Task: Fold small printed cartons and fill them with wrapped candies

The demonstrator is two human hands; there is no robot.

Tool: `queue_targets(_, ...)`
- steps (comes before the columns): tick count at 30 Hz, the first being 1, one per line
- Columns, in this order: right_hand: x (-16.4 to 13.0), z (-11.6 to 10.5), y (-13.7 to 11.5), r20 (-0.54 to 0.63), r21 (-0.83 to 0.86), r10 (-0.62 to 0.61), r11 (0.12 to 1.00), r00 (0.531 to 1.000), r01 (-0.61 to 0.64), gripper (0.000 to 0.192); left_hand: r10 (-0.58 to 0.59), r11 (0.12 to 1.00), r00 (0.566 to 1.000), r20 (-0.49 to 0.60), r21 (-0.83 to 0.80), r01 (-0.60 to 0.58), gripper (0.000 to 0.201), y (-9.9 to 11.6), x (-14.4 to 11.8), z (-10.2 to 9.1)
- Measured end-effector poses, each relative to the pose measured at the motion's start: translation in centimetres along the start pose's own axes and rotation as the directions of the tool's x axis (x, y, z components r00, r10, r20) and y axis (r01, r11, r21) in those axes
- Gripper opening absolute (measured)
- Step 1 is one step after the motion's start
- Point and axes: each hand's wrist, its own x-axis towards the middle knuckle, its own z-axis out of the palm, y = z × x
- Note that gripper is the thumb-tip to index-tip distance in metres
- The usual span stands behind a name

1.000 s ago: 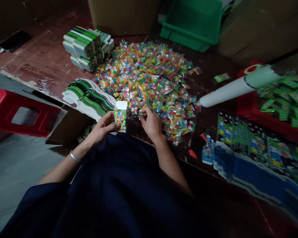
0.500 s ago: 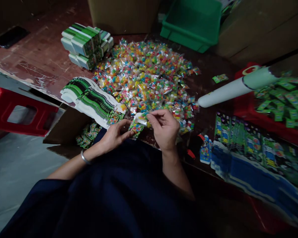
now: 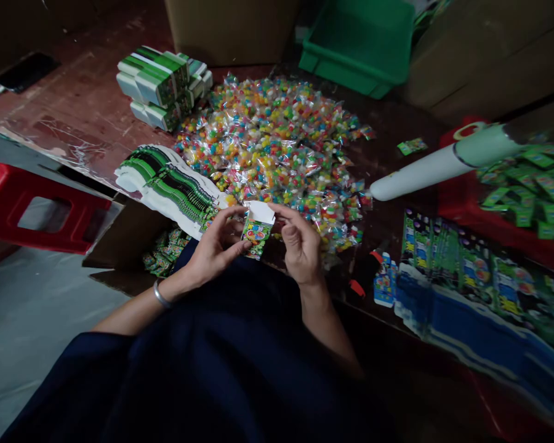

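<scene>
My left hand holds a small green printed candy box upright between thumb and fingers. The box's white top flap stands raised. My right hand is at the box's right side, its fingertips touching the flap's edge; its thumb stands apart from the fingers and from the box. Whatever lies inside the box is hidden. Just beyond both hands spreads a large heap of clear bags of colourful candies. Left of the box lies a fanned row of flat green cartons.
Banded carton bundles stand at the back left, a green bin at the back. A white tube slants at right, near a red crate of filled boxes. Blue-green cartons lie at front right. An open cardboard box sits below left.
My right hand has gone from a pinch over the box's opening, with a candy bag at its fingertips, to fingers at the flap. The candy bag is out of sight. The flap now stands taller.
</scene>
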Motion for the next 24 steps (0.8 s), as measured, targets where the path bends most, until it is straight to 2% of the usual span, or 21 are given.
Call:
queue_targets(3,-1.1,0.5,0.8,-0.049,0.042,0.086,0.996,0.995,-0.084,0.034,0.025,1.000,0.999,0.027,0.005,-0.026,0.054,0.2,-0.1,-0.1)
queue_targets(6,-1.8,1.3,1.5,-0.060,-0.016,0.081,0.996,0.995,-0.082,0.023,0.004,1.000,0.997,0.072,-0.006,-0.004,0.039,-0.2,-0.1,-0.1)
queue_targets(8,-2.1,1.8,1.7,-0.072,-0.040,0.052,0.998,0.996,-0.055,0.017,-0.027,0.999,0.996,0.086,-0.022,0.029,0.037,-0.5,0.0,0.0)
queue_targets(12,-2.2,2.6,1.6,-0.115,0.025,0.038,0.999,0.993,-0.035,0.011,-0.021,0.997,0.997,0.070,-0.078,0.027,0.041,-0.6,0.2,0.3)
queue_targets(16,-1.9,2.9,1.3,-0.198,0.097,0.064,0.994,0.978,-0.045,0.019,-0.016,0.989,0.999,0.037,-0.148,0.021,0.049,-0.3,0.2,0.4)
queue_targets(19,-1.4,2.7,0.7,-0.143,0.152,0.070,0.987,0.987,-0.047,0.022,0.001,0.992,0.998,0.057,-0.123,0.006,0.046,-0.3,0.0,0.2)
queue_targets(24,-0.3,1.8,0.1,-0.012,0.235,0.270,0.937,0.963,-0.260,0.016,0.074,0.996,0.996,0.047,0.036,-0.076,0.040,-0.2,-0.1,-0.2)
